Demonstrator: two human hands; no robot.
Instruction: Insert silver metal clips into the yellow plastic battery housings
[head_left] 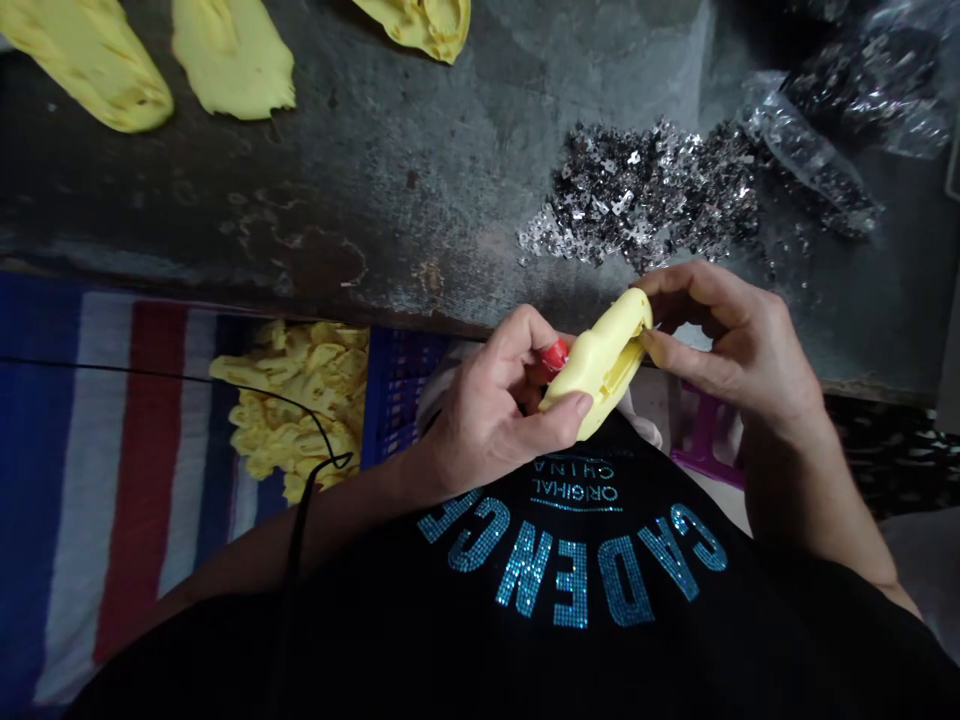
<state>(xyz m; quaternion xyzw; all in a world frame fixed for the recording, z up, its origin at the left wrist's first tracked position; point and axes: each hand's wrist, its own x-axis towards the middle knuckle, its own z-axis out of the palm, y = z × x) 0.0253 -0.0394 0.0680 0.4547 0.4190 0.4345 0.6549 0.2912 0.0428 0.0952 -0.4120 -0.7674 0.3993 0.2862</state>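
**Two Hands Worked on a Yellow Plastic Piece**

The person held a small yellow plastic shell with a red tip (600,360) in front of their chest, near the middle of the view. The left hand (495,410) was wrapped tight around the lower end of it, with the thumb pressed along the side. The red tip poked out between the fingers at about 10 o'clock from the shell.

The right hand (727,340) was at 3 o'clock from the shell. Its thumb and first finger were pinched together at the top end of the shell. A tiny thin silver bit seemed to be between them, but it was too small to be sure.

A pile of little shiny metal clips (645,190) lay on the dark grey worktable (390,170), at 12 o'clock from the hands. A clear plastic bag with more shiny bits (817,150) sat at 2 o'clock.

Flat yellow plastic pieces (232,60) lay on the far side of the table at 10 o'clock. A heap of small yellow plastic parts (300,400) sat at 9 o'clock from the left hand, below the table edge, beside a blue crate (397,390) and a striped red, white and blue cloth (112,450).

It looked like the job was in the middle. This one shell was being fitted, and many metal clips and yellow parts were still waiting.
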